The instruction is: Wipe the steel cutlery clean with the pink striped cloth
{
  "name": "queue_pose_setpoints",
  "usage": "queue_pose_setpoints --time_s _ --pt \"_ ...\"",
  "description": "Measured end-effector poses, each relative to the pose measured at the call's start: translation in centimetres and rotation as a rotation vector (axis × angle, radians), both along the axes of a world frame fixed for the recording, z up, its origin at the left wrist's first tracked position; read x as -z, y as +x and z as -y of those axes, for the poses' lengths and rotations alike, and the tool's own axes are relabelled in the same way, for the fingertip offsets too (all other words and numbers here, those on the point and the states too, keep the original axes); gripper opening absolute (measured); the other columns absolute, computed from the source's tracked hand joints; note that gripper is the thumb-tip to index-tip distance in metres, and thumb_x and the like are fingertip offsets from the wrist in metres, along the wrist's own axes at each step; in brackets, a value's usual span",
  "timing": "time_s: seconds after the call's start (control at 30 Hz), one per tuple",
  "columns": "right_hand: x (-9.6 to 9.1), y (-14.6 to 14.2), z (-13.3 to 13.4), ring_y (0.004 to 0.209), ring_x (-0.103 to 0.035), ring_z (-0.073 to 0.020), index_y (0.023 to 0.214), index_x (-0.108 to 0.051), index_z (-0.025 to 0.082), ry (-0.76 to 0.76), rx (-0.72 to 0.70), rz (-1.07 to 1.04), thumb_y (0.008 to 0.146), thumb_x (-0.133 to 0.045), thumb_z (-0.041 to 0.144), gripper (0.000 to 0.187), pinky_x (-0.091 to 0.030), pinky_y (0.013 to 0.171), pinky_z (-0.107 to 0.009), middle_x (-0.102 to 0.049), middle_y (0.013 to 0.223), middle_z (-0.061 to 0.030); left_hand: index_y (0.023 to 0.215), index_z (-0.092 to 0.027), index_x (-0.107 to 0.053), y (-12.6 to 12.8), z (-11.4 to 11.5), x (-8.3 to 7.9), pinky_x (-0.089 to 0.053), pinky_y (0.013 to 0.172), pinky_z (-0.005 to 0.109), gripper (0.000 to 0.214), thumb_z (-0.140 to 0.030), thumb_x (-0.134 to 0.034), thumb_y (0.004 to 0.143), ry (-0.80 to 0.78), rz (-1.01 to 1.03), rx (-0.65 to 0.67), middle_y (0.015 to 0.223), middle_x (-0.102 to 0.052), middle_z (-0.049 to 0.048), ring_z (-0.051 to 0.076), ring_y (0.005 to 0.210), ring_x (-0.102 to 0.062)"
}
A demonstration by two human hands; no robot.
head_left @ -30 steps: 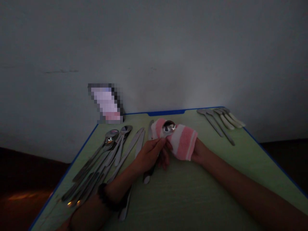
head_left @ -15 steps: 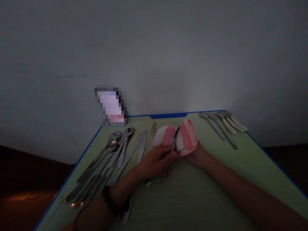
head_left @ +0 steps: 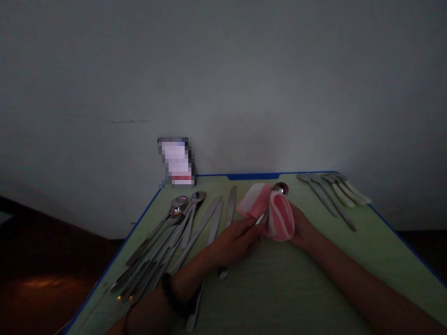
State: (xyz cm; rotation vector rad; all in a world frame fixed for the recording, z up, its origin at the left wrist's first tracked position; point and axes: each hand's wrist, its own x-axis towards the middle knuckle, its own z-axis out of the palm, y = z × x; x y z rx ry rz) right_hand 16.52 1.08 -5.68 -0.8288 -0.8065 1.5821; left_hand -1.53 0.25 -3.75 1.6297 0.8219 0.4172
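My left hand (head_left: 235,241) is closed around the handle of a metal spoon (head_left: 280,188), whose shiny bowl shows above a cloth. The pink and white striped cloth (head_left: 254,199) is folded around the spoon's neck. My right hand (head_left: 303,229) is closed on the cloth from the right side, its fingers mostly hidden behind the fabric. Just left of the cloth, a table knife (head_left: 231,204) lies on the green table (head_left: 296,288), partly covered by my left hand. Two more knives (head_left: 206,216) lie beside it, under my left forearm.
Several spoons (head_left: 179,202) lie in a bunch on the left. At the back right are two plain metal pieces of cutlery (head_left: 324,202) and several pale-handled ones (head_left: 344,194). A phone (head_left: 177,163) leans against the wall behind the table's blue edge (head_left: 253,177).
The spoon's bowl now shows above the cloth, where the cloth covered more of it before. The cloth has been turned and folded over. The whole view has shifted slightly.
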Motion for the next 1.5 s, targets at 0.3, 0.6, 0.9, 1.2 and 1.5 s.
queue_pose_setpoints --time_s 0.3,0.6,0.9,1.2,1.5 --pt "-1.1 -1.3 1.0 0.055 -0.055 -0.0123 0.074 -0.063 0.017 0.036 -0.075 -0.078 0.069 -0.068 0.030 0.015 -0.044 0.055 -0.024 -0.063 0.065 -0.0008 0.072 -0.017 -0.050 -0.1 0.4 -1.1 -0.031 0.052 0.022 0.023 -0.032 -0.040 0.086 0.132 0.057 0.021 0.062 -0.045 -0.0029 0.010 0.055 -0.038" --pt "-7.2 -3.0 0.1 0.064 -0.055 -0.0116 0.087 -0.063 0.019 0.258 0.119 0.086 0.075 -0.062 0.032 0.017 -0.043 0.059 -0.022 -0.062 0.073 0.0003 0.062 -0.018 -0.039 -0.1 0.9 -0.1 -0.025 0.048 0.023 0.040 -0.046 -0.030 0.089 0.115 0.179 -0.114 0.055 -0.034 -0.0042 0.010 0.050 -0.030" --pt "-11.7 -2.1 -1.8 0.081 -0.060 -0.0208 0.101 -0.065 0.023 0.689 0.239 1.045 0.081 -0.054 0.036 0.026 -0.040 0.070 -0.029 -0.068 0.091 -0.0057 0.061 -0.019 -0.034 0.1 0.4 0.8 -0.024 0.047 0.023 0.044 -0.052 -0.030 0.089 0.040 0.306 -0.250 0.053 -0.032 -0.0055 0.009 0.047 -0.028" --pt "-16.0 2.2 5.0 0.048 -0.049 -0.0117 0.064 -0.063 0.025 0.655 -0.159 1.467 0.082 -0.051 0.021 0.022 -0.029 0.049 -0.026 -0.061 0.055 0.0014 0.065 -0.017 -0.043 -0.6 1.4 -1.0 -0.028 0.056 0.024 0.039 -0.045 -0.032 0.091 0.331 0.000 0.069 0.059 -0.037 -0.0038 0.011 0.057 -0.039" --pt "-15.7 -0.3 3.4 0.059 -0.055 -0.0138 0.079 -0.069 0.026 0.709 -0.084 1.196 0.075 -0.058 0.019 0.013 -0.033 0.055 -0.024 -0.067 0.072 0.0014 0.064 -0.018 -0.045 -0.9 1.5 0.7 -0.030 0.053 0.024 0.043 -0.055 -0.038 0.084 0.216 0.171 -0.125 0.057 -0.037 -0.0030 0.011 0.054 -0.035"
